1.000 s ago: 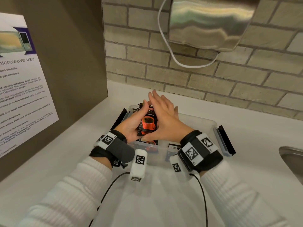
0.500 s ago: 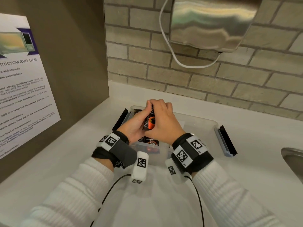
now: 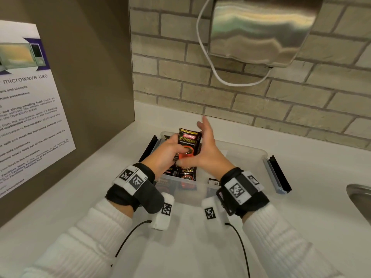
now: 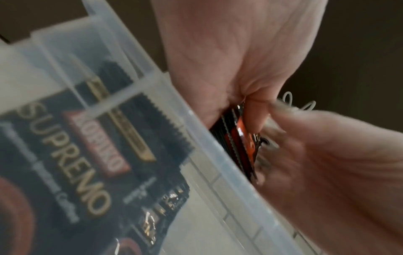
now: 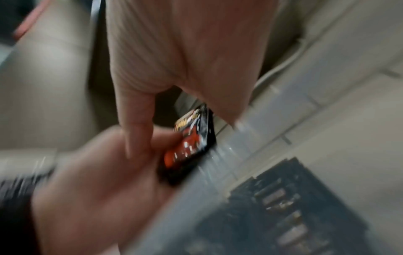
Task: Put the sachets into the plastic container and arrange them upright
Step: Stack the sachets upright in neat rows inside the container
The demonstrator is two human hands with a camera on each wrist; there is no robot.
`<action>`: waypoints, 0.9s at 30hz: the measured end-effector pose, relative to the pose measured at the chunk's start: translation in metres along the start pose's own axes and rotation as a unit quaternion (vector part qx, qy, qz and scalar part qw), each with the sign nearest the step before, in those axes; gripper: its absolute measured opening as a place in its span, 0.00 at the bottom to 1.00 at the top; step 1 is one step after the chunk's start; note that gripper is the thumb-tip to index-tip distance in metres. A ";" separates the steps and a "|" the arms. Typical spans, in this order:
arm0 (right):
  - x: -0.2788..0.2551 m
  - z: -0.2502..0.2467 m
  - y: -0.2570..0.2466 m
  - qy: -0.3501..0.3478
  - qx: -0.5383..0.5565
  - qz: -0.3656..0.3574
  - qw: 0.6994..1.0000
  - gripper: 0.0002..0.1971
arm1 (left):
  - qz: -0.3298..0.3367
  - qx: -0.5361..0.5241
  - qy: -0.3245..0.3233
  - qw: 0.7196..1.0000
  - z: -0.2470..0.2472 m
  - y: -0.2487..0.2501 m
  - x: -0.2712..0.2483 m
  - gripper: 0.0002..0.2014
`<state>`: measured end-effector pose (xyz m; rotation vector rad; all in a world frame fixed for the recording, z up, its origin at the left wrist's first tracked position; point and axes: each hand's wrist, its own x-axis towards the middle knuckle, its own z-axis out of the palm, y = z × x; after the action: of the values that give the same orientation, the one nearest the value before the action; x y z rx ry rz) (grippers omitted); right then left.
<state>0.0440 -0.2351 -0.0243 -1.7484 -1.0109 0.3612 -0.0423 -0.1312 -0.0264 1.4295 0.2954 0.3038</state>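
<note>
A clear plastic container [image 3: 244, 152] sits on the white counter. Over its left end my left hand [image 3: 168, 152] grips a small stack of black and orange "Supremo" sachets [image 3: 189, 140], held upright and facing me. My right hand [image 3: 208, 147] lies with straight fingers along the stack's right edge, its thumb under the bottom. More sachets [image 3: 185, 174] lie flat inside the container below. In the left wrist view my left thumb pinches the sachets' edges [image 4: 238, 145]; another sachet [image 4: 72, 155] shows through the container wall. The right wrist view is blurred; the sachets [image 5: 190, 143] sit between both hands.
Black-and-blue lid latches [image 3: 278, 174] stick out at both ends of the container. A steel wall unit [image 3: 261, 31] with a white cable hangs on the brick wall. At the left is a panel with a microwave poster [image 3: 30, 109]; at the right, a sink edge [image 3: 361, 201].
The stack lay low between both cupped hands; it has been lifted and turned upright. My right fingers, curled over it half a second ago, have straightened.
</note>
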 end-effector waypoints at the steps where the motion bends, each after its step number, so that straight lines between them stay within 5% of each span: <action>1: 0.000 -0.003 -0.002 0.019 0.103 0.043 0.994 0.61 | 0.006 0.003 0.023 1.000 -0.004 0.001 0.001 0.22; 3: 0.000 -0.010 -0.007 0.030 0.210 0.128 0.969 0.44 | 0.016 0.030 0.060 0.998 -0.006 0.005 0.004 0.24; 7: -0.003 -0.005 -0.009 0.013 0.171 0.158 0.972 0.07 | 0.012 0.090 0.053 0.995 -0.001 0.006 0.007 0.23; 14: 0.006 -0.007 0.005 0.115 0.099 0.285 0.947 0.15 | 0.045 0.197 0.072 0.977 -0.026 0.002 0.013 0.14; 17: 0.005 -0.014 0.015 0.064 0.022 0.341 0.938 0.10 | 0.040 0.333 0.042 0.941 -0.040 0.011 0.014 0.11; 20: 0.003 -0.008 0.026 -0.039 -0.066 0.360 0.930 0.17 | -0.001 0.490 0.027 0.871 -0.042 0.027 0.017 0.15; 23: 0.003 0.003 0.022 -0.023 -0.101 0.389 0.915 0.11 | -0.084 0.573 0.030 0.815 -0.045 0.029 0.023 0.24; 25: 0.002 0.012 0.010 -0.094 -0.239 0.354 0.899 0.11 | -0.127 0.573 0.039 0.809 -0.046 0.018 0.025 0.28; 27: 0.006 0.012 0.011 -0.130 -0.257 0.347 0.892 0.15 | -0.143 0.555 0.041 0.818 -0.046 0.004 0.024 0.30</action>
<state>0.0445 -0.2241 -0.0375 -2.5897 -0.6523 0.8543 -0.0371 -0.0792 -0.0286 2.4853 0.8429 -0.1078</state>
